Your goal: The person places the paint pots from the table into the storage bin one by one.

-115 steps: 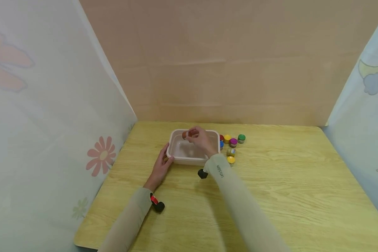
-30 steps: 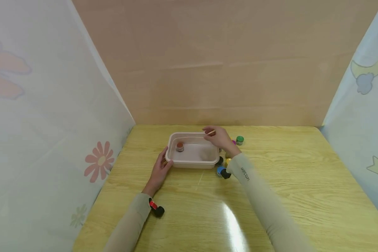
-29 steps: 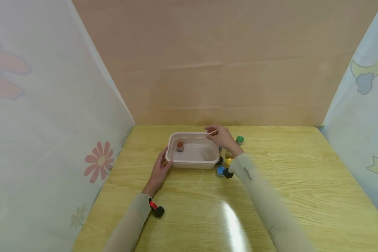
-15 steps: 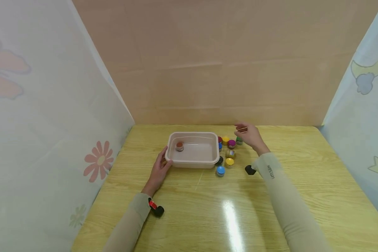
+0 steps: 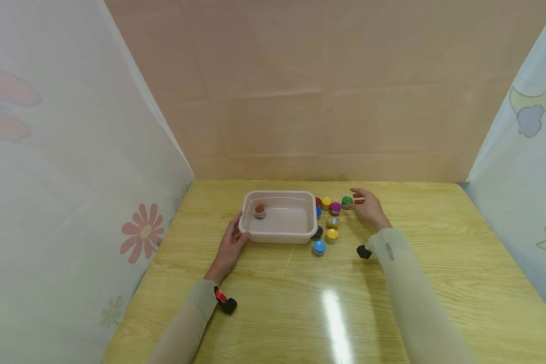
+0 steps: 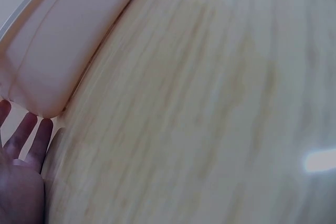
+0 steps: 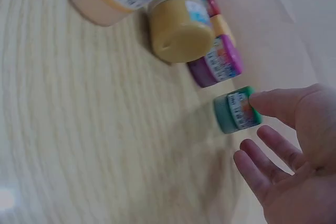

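A pale pink plastic bin stands on the table, with one brown-lidded paint jar in its left part. My left hand lies against the bin's left end; in the left wrist view its straight fingers touch the wall near the base. On the right, my right hand is beside a green-lidded jar, its fingers spread and holding nothing. The right wrist view has the thumb overlapping the lid of this green jar, with the other fingers extended below.
Several more small jars cluster along the bin's right side: purple-lidded, yellow-lidded, blue-lidded and black-lidded. A mustard-coloured jar lies on its side. A brown sheet stands behind the wooden table.
The brown-lidded jar, earlier in my right hand, now sits in the bin. My right hand has moved right, past the other jars, and lowered beside the green-lidded one. The left hand stays put.
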The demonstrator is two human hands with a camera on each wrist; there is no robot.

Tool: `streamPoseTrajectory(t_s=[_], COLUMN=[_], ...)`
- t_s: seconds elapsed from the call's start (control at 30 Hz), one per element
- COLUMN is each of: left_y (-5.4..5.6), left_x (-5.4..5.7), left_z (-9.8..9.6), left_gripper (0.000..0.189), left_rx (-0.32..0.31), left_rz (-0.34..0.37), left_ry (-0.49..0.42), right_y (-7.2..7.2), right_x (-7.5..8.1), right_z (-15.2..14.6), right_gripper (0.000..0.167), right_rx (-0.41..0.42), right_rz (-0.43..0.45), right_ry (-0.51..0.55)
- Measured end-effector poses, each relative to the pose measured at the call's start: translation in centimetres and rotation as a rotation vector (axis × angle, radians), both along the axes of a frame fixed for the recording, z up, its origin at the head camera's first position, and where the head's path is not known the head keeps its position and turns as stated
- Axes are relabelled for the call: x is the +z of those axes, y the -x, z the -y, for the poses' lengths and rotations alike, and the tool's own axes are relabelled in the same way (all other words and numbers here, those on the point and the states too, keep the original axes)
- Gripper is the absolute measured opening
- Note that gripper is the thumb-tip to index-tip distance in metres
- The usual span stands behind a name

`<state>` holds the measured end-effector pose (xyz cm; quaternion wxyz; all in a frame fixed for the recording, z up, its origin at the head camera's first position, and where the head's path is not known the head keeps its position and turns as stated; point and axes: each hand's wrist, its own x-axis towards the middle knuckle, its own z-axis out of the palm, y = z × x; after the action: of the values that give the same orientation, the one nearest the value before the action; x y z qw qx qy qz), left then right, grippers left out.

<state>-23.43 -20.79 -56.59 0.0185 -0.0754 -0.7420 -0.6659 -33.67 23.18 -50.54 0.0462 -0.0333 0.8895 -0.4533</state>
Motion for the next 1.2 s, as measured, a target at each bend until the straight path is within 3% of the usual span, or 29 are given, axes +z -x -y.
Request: streamPoseTrajectory(t_s=[0.33, 0.6, 0.83, 1.07, 1.2], left_y=[0.0, -1.2, -1.3, -0.1, 0.0], left_x=[0.3, 2.5, 2.7, 0.6, 0.0], left_z=[0.0, -0.4, -0.4, 0.1, 0.0], left_gripper=[0.068, 0.068, 0.068, 0.068, 0.068], left_rx=[-0.016, -0.039, -0.043, -0.033, -0.016], left_rz=[0.052, 0.052, 0.041, 0.050, 0.031], left_ry=[-0.024, -0.034, -0.039, -0.024, -0.012], right_y=[0.4, 0.6, 0.7, 0.7, 0.7], right_x=[-1.6, -2.1, -2.0, -1.8, -1.6], right_z=[0.4, 0.7, 0.8, 0.9, 0.8], right_gripper=[0.059, 0.049, 0.046, 0.046, 0.046], right_rx=[-0.011, -0.032, -0.033, -0.041, -0.047], right_rz=[0.024, 0.010, 0.008, 0.022, 0.032], right_ry=[0.000, -0.028, -0.041, -0.043, -0.035])
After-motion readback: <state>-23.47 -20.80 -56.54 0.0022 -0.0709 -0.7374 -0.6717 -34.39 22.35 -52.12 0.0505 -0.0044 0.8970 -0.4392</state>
